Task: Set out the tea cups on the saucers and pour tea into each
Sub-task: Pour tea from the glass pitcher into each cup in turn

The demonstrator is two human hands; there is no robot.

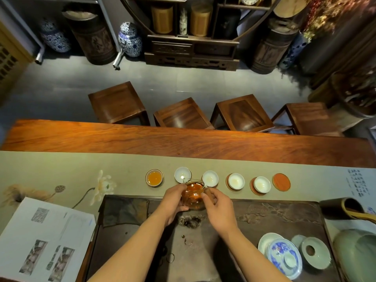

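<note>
A row of small white cups stands on the beige runner. The leftmost cup (154, 177) holds amber tea. The second cup (182, 174), third cup (210, 178), fourth cup (236, 181) and fifth cup (262, 184) look empty. A red saucer (281, 182) at the right end is bare. A glass pitcher (192, 197) of amber tea is held just in front of the second cup, its spout at that cup's rim. My left hand (173, 201) cups the pitcher's left side. My right hand (218, 210) grips its wooden handle.
A dark carved tea tray (274, 216) lies under my arms, with a blue-and-white lidded bowl (283, 256) and a celadon strainer (314, 251) at its right. Papers (46, 239) lie at the left. Wooden stools (183, 112) stand beyond the table.
</note>
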